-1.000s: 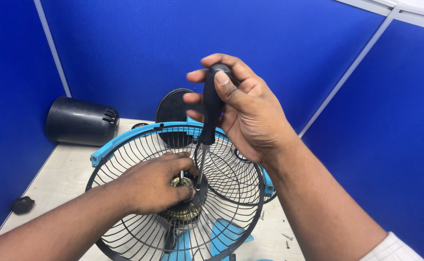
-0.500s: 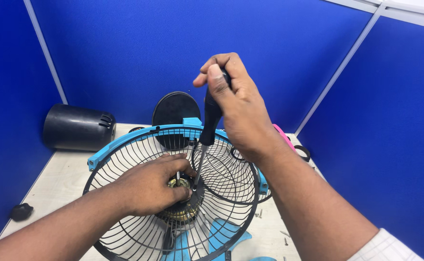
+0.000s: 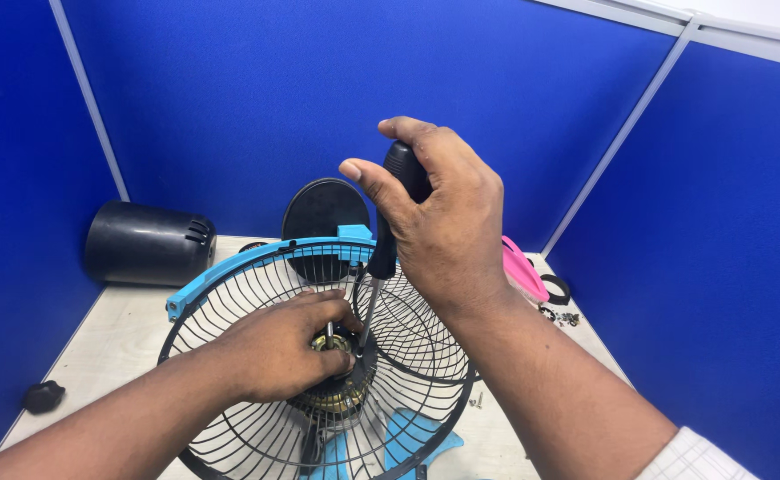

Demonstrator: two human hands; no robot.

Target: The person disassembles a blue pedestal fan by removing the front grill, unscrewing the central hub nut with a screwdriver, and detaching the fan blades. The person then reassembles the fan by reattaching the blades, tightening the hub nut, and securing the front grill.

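Screwdriver (image 3: 388, 233): top of handle hidden inside right hand (image 3: 448, 227); tip too small to resolve at the motor hub (image 3: 341, 391). Left hand (image 3: 279, 347) covers much of the hub. Wire guard (image 3: 257, 293) and blue blade (image 3: 403, 440) cut off by bottom edge. Small parts (image 3: 563, 316) beside the pink object (image 3: 523, 271) too small to identify; the object itself is half hidden behind the right wrist.

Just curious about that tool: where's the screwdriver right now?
In the head view, the screwdriver stands upright at centre, gripped by the right hand, tip down at the fan's hub beside the left hand.
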